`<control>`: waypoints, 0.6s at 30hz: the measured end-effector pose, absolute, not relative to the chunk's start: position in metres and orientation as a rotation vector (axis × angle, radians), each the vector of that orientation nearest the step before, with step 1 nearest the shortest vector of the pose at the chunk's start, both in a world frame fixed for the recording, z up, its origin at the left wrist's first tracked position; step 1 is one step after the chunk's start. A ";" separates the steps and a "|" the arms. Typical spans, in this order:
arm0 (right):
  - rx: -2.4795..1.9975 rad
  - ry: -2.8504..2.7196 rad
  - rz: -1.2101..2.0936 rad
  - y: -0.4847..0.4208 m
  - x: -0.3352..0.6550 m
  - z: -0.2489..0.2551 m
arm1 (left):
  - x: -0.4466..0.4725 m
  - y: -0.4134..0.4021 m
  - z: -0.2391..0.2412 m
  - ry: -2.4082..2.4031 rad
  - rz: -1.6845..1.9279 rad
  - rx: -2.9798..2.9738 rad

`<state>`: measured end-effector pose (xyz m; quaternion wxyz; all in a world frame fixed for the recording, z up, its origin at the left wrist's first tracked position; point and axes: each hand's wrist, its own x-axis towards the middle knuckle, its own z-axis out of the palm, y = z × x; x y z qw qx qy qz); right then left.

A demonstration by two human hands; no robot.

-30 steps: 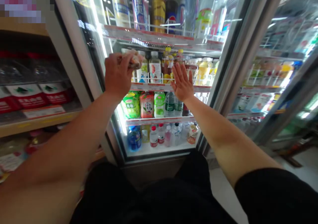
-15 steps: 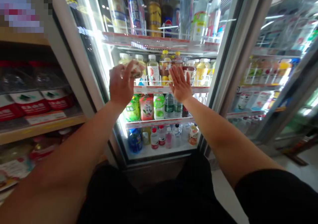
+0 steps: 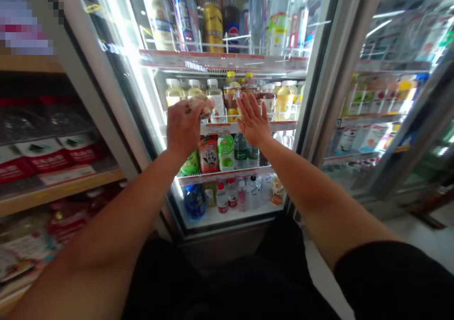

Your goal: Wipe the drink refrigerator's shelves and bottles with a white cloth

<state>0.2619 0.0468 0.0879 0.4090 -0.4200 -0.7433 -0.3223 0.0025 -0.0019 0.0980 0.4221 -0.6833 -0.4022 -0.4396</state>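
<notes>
My left hand is closed around a crumpled, mottled cloth, which pokes out past the fingertips. It is in front of the glass door of a drinks fridge, near the middle shelf with its pale juice bottles. Whether the cloth presses on the glass I cannot tell. To the right, my right hand is spread flat with fingers up and looks laid against the glass. Behind its fingertips stand yellow-capped bottles.
Cans and tall bottles fill the upper shelf. Green and red bottles stand lower down. A metal door frame divides this fridge from another on the right. At the left, a wooden shelf carries red-labelled bottle packs.
My left hand has moved to the right with the cloth, closer to my right hand. The right hand stays nearly in place, while the view has shifted slightly.
</notes>
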 end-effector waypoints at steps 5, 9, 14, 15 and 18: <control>-1.083 -1.882 -0.808 0.043 0.260 0.089 | 0.002 -0.003 0.073 -0.763 -0.722 -1.983; -1.132 -1.888 -0.814 0.041 0.260 0.089 | -0.003 -0.003 0.106 -0.896 -0.955 -1.782; -1.073 -1.878 -0.800 0.043 0.261 0.088 | 0.004 -0.008 0.098 -0.902 -0.998 -1.650; -1.067 -1.876 -0.798 0.044 0.261 0.088 | 0.005 -0.010 0.090 -0.845 -0.907 -1.712; -1.077 -1.876 -0.801 0.042 0.260 0.088 | 0.001 -0.012 0.078 -0.657 -0.602 -1.870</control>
